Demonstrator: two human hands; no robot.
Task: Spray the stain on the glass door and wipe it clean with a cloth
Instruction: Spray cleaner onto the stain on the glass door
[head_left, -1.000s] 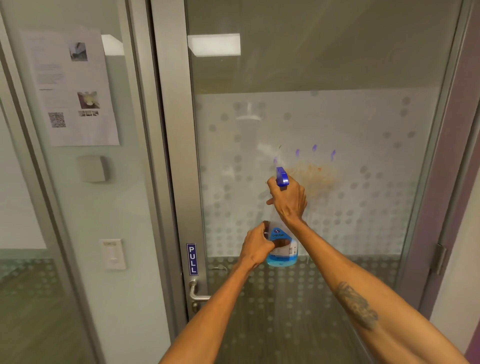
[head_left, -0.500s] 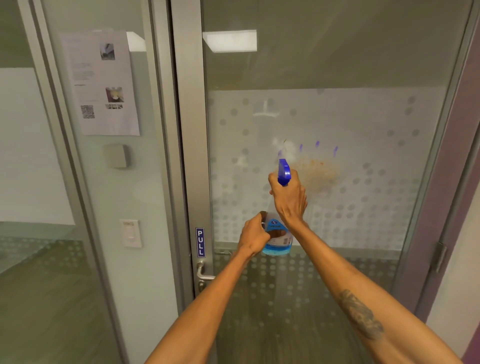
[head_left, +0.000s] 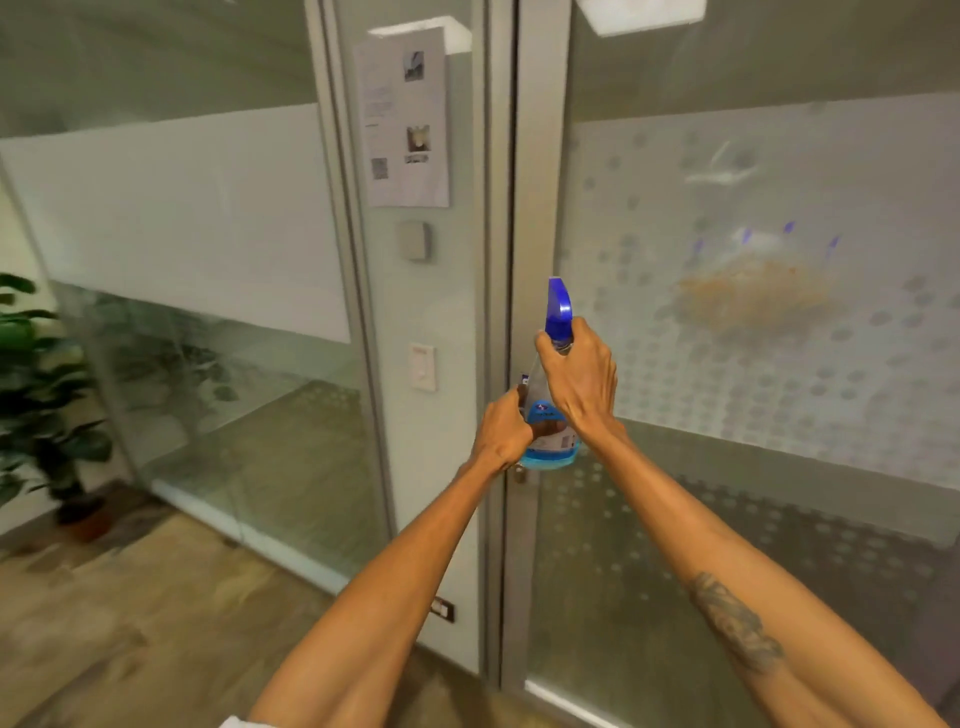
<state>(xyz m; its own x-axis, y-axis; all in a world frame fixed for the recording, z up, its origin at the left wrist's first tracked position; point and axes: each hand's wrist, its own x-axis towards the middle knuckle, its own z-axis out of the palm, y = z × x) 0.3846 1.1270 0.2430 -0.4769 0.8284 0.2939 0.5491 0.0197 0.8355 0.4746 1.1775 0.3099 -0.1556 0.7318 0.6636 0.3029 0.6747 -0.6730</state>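
An orange-brown stain (head_left: 753, 296) sits on the frosted, dotted band of the glass door (head_left: 779, 467), up and to the right of my hands. Both hands hold a clear spray bottle (head_left: 550, 421) with blue liquid and a blue trigger head. My right hand (head_left: 579, 379) wraps the neck just under the trigger. Around the lower body of the bottle closes my left hand (head_left: 504, 431). The bottle stands upright in front of the door's metal frame (head_left: 535, 208), left of the stain. No cloth is in view.
A paper notice (head_left: 405, 119), a grey box (head_left: 414, 240) and a white wall switch (head_left: 422, 367) sit on the narrow panel left of the door. Farther left are a glass partition (head_left: 182, 260) and a potted plant (head_left: 36, 395) on the wood floor.
The view has swung left, so the stain now lies to the right of the bottle instead of behind it. Both hands keep the same hold on the bottle.
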